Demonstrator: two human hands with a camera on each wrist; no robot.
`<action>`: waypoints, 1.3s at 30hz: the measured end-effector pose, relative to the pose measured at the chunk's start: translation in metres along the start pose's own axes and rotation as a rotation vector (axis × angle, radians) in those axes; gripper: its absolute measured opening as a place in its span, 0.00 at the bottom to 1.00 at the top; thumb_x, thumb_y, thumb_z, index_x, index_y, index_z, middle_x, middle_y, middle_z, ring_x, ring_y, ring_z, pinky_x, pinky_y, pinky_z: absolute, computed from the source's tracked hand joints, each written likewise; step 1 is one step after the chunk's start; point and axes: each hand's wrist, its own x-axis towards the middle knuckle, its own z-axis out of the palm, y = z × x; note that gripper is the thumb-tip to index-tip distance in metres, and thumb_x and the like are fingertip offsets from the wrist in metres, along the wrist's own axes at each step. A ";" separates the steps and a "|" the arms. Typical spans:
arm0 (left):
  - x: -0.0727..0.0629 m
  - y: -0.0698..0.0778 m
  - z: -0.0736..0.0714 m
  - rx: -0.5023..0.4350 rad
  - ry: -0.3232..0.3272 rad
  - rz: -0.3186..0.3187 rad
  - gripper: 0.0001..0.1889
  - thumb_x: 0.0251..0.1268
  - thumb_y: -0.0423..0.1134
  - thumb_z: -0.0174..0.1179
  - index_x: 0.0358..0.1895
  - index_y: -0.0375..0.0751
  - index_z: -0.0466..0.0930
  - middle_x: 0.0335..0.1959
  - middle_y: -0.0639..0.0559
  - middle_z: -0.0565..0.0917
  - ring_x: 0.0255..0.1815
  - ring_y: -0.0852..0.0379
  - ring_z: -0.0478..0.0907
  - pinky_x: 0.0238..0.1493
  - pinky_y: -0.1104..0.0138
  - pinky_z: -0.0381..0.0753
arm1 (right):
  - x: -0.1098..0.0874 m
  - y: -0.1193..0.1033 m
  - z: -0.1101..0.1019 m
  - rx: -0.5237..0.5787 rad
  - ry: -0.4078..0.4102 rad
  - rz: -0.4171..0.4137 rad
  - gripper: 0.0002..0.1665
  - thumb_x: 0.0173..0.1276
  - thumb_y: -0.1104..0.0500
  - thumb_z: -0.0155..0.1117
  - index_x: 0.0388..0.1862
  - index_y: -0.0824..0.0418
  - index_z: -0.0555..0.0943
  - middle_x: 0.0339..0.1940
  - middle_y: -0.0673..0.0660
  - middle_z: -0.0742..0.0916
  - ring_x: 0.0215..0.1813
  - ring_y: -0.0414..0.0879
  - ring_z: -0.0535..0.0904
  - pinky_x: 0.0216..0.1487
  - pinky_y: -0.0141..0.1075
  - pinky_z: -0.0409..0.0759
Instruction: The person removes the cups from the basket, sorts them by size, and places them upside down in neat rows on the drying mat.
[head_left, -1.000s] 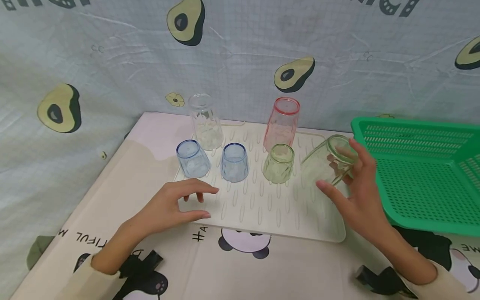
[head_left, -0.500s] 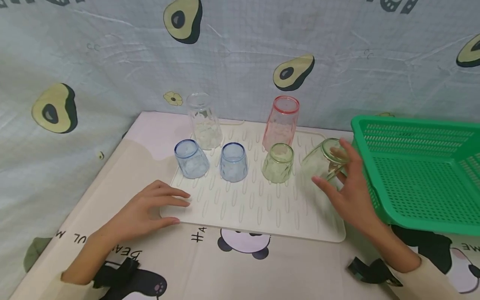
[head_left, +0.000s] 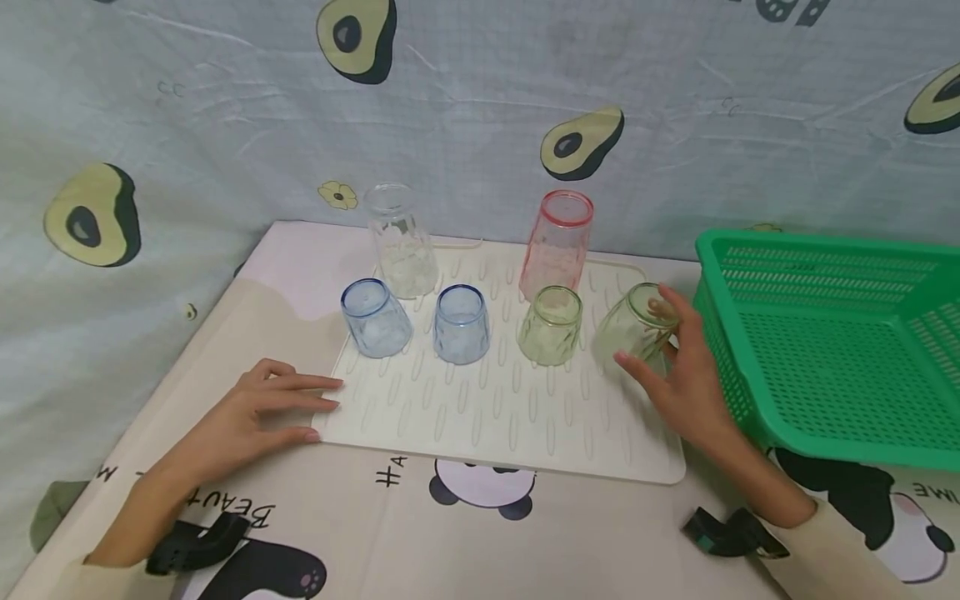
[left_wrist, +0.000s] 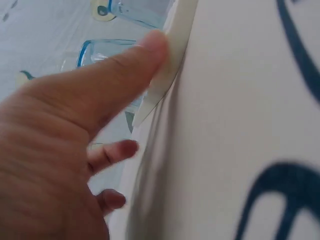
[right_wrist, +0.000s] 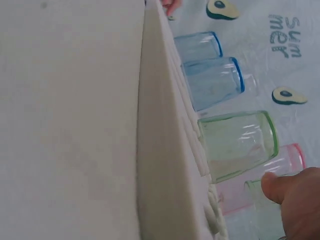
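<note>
My right hand (head_left: 678,371) holds a pale green glass (head_left: 622,333) at the right side of a white ribbed drying mat (head_left: 480,433), thumb in front and fingers curled round its far side. The glass stands wide end down, close over the mat. Beside it is a smaller green glass (head_left: 551,329), also seen in the right wrist view. My left hand (head_left: 255,412) lies at the mat's left front corner, fingers straight, thumb at the edge, holding nothing. Two blue glasses (head_left: 461,329) stand nearest to it, wide ends down.
A tall clear glass (head_left: 405,250) and a tall pink glass (head_left: 557,250) stand along the mat's back. A green plastic basket (head_left: 757,417) sits right of the mat. Behind everything hangs a cloth (head_left: 465,125) with avocado prints. The table cover (head_left: 585,542) shows panda prints.
My right hand has lowered the green glass and brought it left, from tilted to more upright on the mat. My left hand has drawn back left to the mat's corner.
</note>
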 end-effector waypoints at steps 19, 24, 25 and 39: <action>-0.005 -0.015 0.001 -0.103 -0.028 -0.077 0.17 0.55 0.38 0.70 0.49 0.56 0.86 0.60 0.59 0.78 0.50 0.65 0.65 0.45 0.72 0.63 | 0.005 0.018 0.015 0.022 -0.050 0.004 0.58 0.54 0.69 0.74 0.76 0.45 0.53 0.66 0.61 0.68 0.63 0.54 0.66 0.58 0.56 0.70; -0.006 -0.015 0.003 -0.089 -0.031 -0.094 0.16 0.55 0.40 0.70 0.49 0.57 0.86 0.60 0.61 0.78 0.50 0.66 0.65 0.45 0.71 0.64 | 0.004 0.018 0.014 0.021 -0.046 -0.001 0.58 0.53 0.70 0.74 0.76 0.47 0.53 0.67 0.62 0.67 0.66 0.55 0.64 0.59 0.59 0.69; -0.006 -0.015 0.003 -0.085 -0.030 -0.098 0.16 0.55 0.40 0.70 0.49 0.57 0.86 0.60 0.61 0.78 0.50 0.66 0.65 0.45 0.71 0.64 | 0.004 0.018 0.014 0.020 -0.047 -0.003 0.59 0.53 0.70 0.74 0.76 0.46 0.52 0.68 0.62 0.67 0.67 0.55 0.64 0.59 0.59 0.69; -0.006 -0.013 0.003 -0.100 -0.021 -0.097 0.16 0.56 0.40 0.70 0.48 0.56 0.86 0.60 0.59 0.78 0.49 0.65 0.65 0.44 0.70 0.64 | 0.003 0.017 0.015 -0.038 -0.062 -0.004 0.61 0.53 0.70 0.74 0.77 0.50 0.48 0.69 0.65 0.64 0.66 0.58 0.63 0.57 0.58 0.69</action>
